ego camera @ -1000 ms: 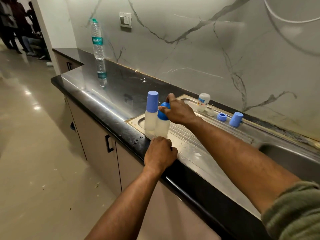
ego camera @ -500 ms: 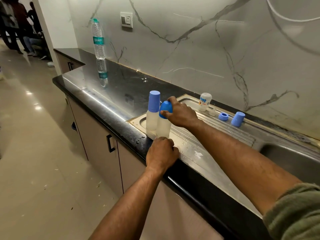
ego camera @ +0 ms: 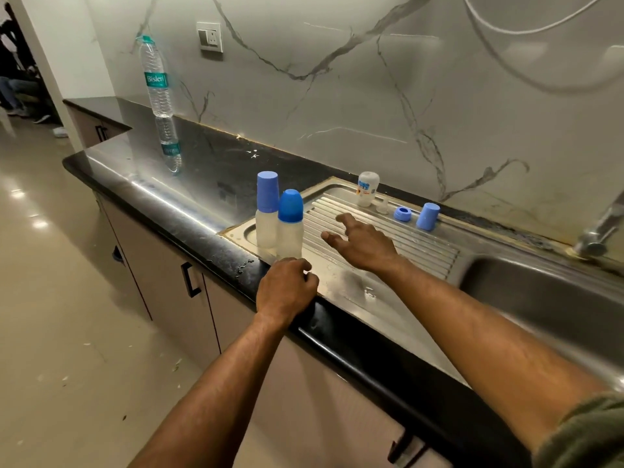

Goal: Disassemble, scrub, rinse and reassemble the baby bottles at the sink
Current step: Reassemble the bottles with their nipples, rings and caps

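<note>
Steel runs the length of the sink (ego camera: 540, 298), its ribbed drainboard (ego camera: 388, 231) set into the black table (ego camera: 169, 204), and everything the task needs stands on that board. At its left end two capped bottles stand upright and touching: the light-blue-capped bottle (ego camera: 266, 211) behind, the dark-blue-capped bottle (ego camera: 290, 224) in front.

The right hand (ego camera: 363, 246) hovers over the ribs just to the right of them, fingers (ego camera: 344, 219) spread and holding nothing. Beyond those fingertips, along the back rim, lies what looks like the unfinished set: an uncapped bottle body (ego camera: 368, 189) standing upright, a small clear piece (ego camera: 383, 207) that may be a teat, a blue ring (ego camera: 403, 213) and a loose blue cap (ego camera: 427, 216). The right hand is clearly the nearer one to that row, and nothing stands between.

The left hand (ego camera: 287, 290) rests on the table's front edge below the capped pair, fingers curled under with nothing visibly held. A water bottle (ego camera: 155, 76) stands well apart to the left.
</note>
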